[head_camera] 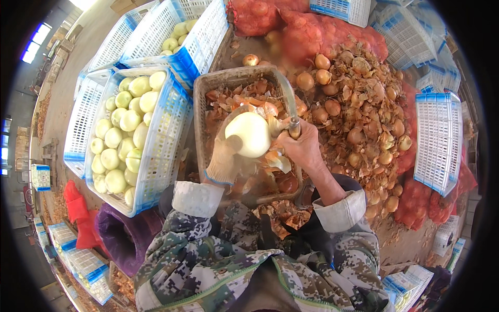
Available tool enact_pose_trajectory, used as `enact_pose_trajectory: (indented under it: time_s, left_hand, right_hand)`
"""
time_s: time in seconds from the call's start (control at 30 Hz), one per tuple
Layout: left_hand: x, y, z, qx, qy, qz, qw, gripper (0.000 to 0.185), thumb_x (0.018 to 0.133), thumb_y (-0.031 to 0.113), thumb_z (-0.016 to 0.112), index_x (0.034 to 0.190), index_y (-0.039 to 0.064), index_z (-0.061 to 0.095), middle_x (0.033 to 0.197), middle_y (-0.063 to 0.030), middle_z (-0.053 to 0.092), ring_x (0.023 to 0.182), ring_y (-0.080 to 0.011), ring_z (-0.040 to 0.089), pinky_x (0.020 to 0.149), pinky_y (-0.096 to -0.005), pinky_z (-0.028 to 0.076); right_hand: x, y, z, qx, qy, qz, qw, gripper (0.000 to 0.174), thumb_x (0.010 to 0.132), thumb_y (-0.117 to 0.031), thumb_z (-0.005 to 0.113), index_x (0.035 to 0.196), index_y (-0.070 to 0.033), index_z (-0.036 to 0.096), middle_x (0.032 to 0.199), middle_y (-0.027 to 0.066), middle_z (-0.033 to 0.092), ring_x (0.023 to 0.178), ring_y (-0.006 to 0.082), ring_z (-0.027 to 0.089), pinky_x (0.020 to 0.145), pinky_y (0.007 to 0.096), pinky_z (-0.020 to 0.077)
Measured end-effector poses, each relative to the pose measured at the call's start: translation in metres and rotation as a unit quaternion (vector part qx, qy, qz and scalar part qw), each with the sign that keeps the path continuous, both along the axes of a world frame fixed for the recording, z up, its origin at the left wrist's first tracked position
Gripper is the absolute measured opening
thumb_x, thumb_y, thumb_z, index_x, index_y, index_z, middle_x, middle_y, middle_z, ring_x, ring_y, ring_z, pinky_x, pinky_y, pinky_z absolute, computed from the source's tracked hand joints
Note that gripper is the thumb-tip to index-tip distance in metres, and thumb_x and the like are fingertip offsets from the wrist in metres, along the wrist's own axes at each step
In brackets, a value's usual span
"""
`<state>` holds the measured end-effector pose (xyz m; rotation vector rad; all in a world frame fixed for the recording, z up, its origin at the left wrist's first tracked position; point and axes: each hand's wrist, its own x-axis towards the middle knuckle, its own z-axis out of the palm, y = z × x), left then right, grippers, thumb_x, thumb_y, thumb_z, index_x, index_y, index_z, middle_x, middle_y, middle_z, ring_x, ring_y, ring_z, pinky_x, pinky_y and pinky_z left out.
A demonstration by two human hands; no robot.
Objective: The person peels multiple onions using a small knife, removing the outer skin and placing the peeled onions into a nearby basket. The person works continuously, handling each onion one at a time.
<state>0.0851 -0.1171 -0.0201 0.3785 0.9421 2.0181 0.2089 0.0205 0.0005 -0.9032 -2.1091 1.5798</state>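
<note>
My left hand (225, 154), in a pale knit glove, holds a peeled white onion (249, 134) above a brown plastic crate (200, 128) of loose onion skins (249, 87). Close to the right of the onion, my bare right hand (298, 142) is closed on the handle of a curved, hose-like tool (289, 97), blurred in part; its exact kind is unclear. Some skin sits between my right fingers and the onion. To the left stands a blue-and-white plastic basket (156, 144) filled with peeled onions (129, 120).
A large heap of unpeeled onions and dry skins (362, 113) lies on the right. Red mesh sacks of onions (323, 35) stand behind. Another basket (202, 39) with peeled onions is at the upper left. An upturned-looking white basket (438, 140) rests at the far right.
</note>
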Motion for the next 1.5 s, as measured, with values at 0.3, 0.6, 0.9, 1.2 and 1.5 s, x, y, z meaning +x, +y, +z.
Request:
enact_pose_trajectory:
  time_s: [0.3, 0.6, 0.9, 1.2, 1.5]
  left_hand:
    - [-0.011, 0.000, -0.029, -0.077, 0.060, 0.082, 0.992, 0.075, 0.091, 0.067, 0.041, 0.138, 0.009, 0.048, 0.136, -0.0145, 0.055, 0.123, -0.0351, 0.055, 0.103, -0.0519, 0.045]
    - [-0.047, -0.001, -0.047, -0.235, 0.244, 0.179, 0.923, 0.081, 0.090, 0.074, 0.035, 0.133, 0.008, 0.053, 0.126, -0.0126, 0.063, 0.113, -0.0297, 0.061, 0.091, -0.0442, 0.052]
    - [-0.128, 0.034, 0.048, 0.008, 0.034, 0.166, 0.986, 0.064, 0.098, 0.048, 0.051, 0.134, -0.005, 0.047, 0.119, -0.0201, 0.059, 0.091, -0.0280, 0.058, 0.081, -0.0371, 0.053]
    - [-0.028, 0.002, 0.000, -0.181, 0.045, 0.061, 0.981, 0.042, 0.098, 0.033, 0.058, 0.121, -0.002, 0.056, 0.092, -0.0131, 0.067, 0.070, -0.0218, 0.067, 0.053, -0.0298, 0.052]
    - [-0.011, 0.017, -0.031, -0.251, 0.112, -0.031, 0.961, 0.044, 0.095, 0.026, 0.061, 0.125, -0.006, 0.056, 0.098, -0.0190, 0.068, 0.076, -0.0256, 0.070, 0.059, -0.0299, 0.057]
  right_hand:
    - [0.010, 0.026, -0.009, -0.130, 0.047, 0.033, 0.990, 0.009, 0.082, -0.008, 0.062, 0.087, -0.005, 0.070, 0.082, 0.0035, 0.071, 0.072, 0.0097, 0.064, 0.063, 0.0281, 0.0496]
    - [0.004, 0.027, 0.000, 0.204, -0.088, -0.056, 0.973, 0.031, 0.085, -0.030, 0.071, 0.104, -0.006, 0.067, 0.081, 0.0168, 0.069, 0.079, 0.0385, 0.068, 0.069, 0.0419, 0.0521]
    - [0.023, 0.054, -0.021, 0.197, -0.081, -0.068, 0.975, 0.035, 0.086, -0.035, 0.067, 0.109, -0.008, 0.068, 0.082, 0.0193, 0.069, 0.079, 0.0377, 0.068, 0.071, 0.0435, 0.0515]
    - [0.089, 0.106, -0.159, 0.187, -0.328, -0.134, 0.916, 0.035, 0.084, -0.041, 0.065, 0.102, -0.012, 0.072, 0.093, 0.0191, 0.071, 0.090, 0.0381, 0.068, 0.077, 0.0481, 0.0538]
    - [0.115, 0.108, -0.262, 0.060, -0.377, -0.272, 0.883, 0.040, 0.082, -0.038, 0.070, 0.111, -0.012, 0.071, 0.094, 0.0208, 0.071, 0.090, 0.0367, 0.069, 0.077, 0.0473, 0.0558]
